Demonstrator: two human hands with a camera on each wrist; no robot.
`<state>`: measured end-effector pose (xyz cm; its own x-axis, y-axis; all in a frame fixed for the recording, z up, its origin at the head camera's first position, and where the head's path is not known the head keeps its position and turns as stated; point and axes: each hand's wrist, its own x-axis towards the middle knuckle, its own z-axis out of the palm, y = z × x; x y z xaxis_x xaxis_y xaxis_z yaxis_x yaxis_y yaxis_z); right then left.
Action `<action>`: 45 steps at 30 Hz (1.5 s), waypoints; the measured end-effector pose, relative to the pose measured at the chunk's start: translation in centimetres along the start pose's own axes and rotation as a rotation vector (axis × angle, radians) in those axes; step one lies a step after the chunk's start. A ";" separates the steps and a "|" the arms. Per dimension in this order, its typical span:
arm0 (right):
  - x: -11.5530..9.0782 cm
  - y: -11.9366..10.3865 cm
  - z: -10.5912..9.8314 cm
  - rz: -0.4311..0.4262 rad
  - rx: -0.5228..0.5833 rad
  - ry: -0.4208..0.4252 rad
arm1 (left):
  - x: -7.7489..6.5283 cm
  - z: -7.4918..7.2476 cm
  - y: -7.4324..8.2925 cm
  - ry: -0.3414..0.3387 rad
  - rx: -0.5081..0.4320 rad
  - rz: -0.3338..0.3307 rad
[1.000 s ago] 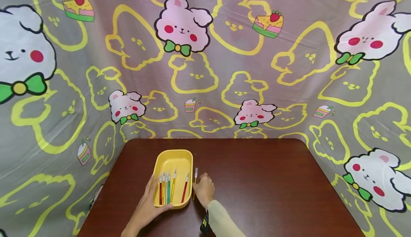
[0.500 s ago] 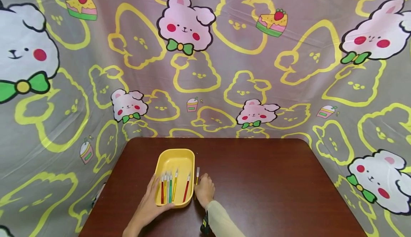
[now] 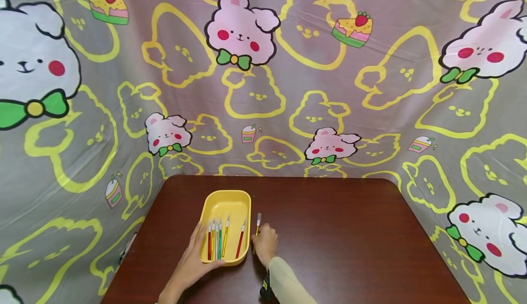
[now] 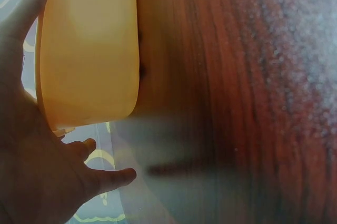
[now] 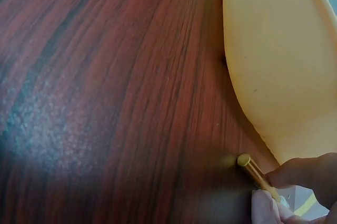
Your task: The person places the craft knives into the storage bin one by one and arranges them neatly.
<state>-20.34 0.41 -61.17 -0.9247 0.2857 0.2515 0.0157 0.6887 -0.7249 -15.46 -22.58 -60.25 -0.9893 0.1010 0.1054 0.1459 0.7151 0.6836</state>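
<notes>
My left hand (image 3: 191, 259) holds the near left corner of a yellow plastic tray (image 3: 236, 207), its thumb at the near edge. In the left wrist view, two fingers stick out below the tray's wall (image 4: 89, 50). Close to the tray's right side, my right hand (image 3: 266, 245) pinches a gold-handled craft knife (image 3: 258, 227) between thumb and fingers, its silvery tip facing away from me. The round butt end of this gold craft knife (image 5: 244, 159) shows in the right wrist view; its tip is mostly hidden there. Several craft knives (image 3: 219, 240) with red, gold, silver and green handles lie in the tray, tips away.
The brown wooden table (image 3: 337, 231) extends to the right of the tray. A patterned cloth (image 3: 263, 84) with cartoon animals hangs behind the table and along both sides. A black device (image 3: 266, 288) sits at my right wrist.
My right hand has moved slightly right, away from the tray, with the gold craft knife, which now tilts more to the right. The left hand stays on the tray. The head view shifts slightly.
</notes>
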 end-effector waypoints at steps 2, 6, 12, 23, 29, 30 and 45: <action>0.1 0.0 -0.1 0.001 0.004 -0.002 | 0.0 0.0 0.0 0.003 0.002 0.004; 0.4 -0.3 -0.7 0.009 0.002 -0.020 | -0.1 0.0 0.0 0.009 0.001 0.008; 0.9 -0.1 -1.2 0.012 0.022 -0.074 | -0.2 -0.2 0.2 0.008 0.001 0.007; 1.7 1.2 -1.2 0.151 0.232 -0.117 | -0.1 -0.2 0.1 -0.013 0.003 -0.014; 2.7 0.6 -2.2 0.200 0.403 -0.141 | 0.0 -0.2 0.0 -0.007 0.004 -0.011; 2.9 0.4 -2.4 0.196 0.410 -0.141 | 0.0 -0.2 0.0 -0.004 0.001 -0.010; 3.8 -3.4 -4.5 0.214 0.458 -0.237 | 0.2 0.0 -0.1 -0.008 -0.002 0.005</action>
<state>-22.18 2.11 -54.84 -0.9802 0.1929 -0.0447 0.0943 0.2565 -0.9619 -15.66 -22.63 -60.31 -0.9885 0.1104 0.1035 0.1513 0.7135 0.6841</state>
